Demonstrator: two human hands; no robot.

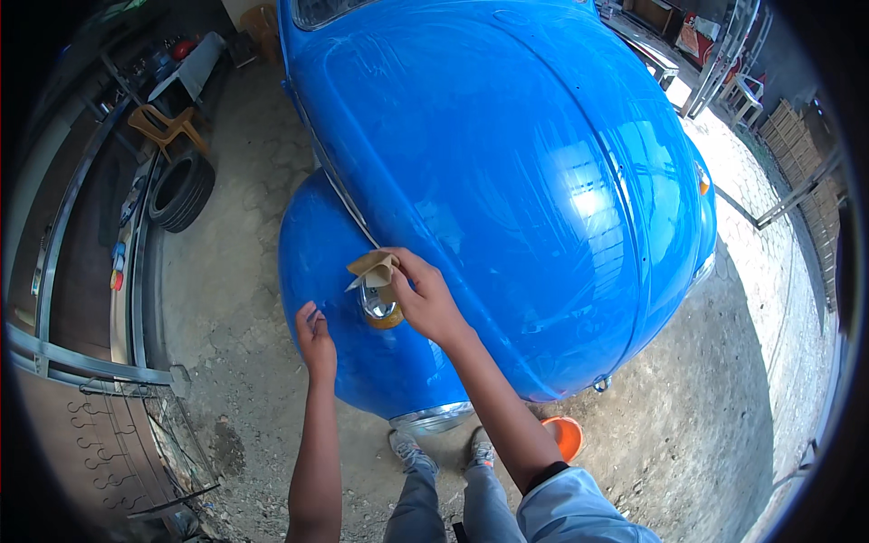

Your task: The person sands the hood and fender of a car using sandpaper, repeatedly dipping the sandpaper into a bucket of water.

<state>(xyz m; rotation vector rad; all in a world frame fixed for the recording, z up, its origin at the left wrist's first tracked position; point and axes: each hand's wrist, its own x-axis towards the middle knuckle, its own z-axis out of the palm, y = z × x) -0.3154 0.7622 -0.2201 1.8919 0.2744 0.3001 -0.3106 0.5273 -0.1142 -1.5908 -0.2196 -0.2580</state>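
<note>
A: In the head view, where's the paper?

B: The folded brown paper [369, 264] is pinched between thumb and fingers of the right hand [424, 299], at that hand's ten o'clock, over the blue car fender [319, 226].

A: And the left hand [317, 346]?

B: Nothing visible in it; its fingers curl loosely, clear of the paper, which lies at its one o'clock. Whether it touches the fender, I can't tell.

A: Which relation counts most?

B: Paper to lamp, I'd judge: the chrome-and-amber lamp [384, 320] is at the paper's six o'clock, the right hand nearer. The folds hide the paper's long axis.
</note>
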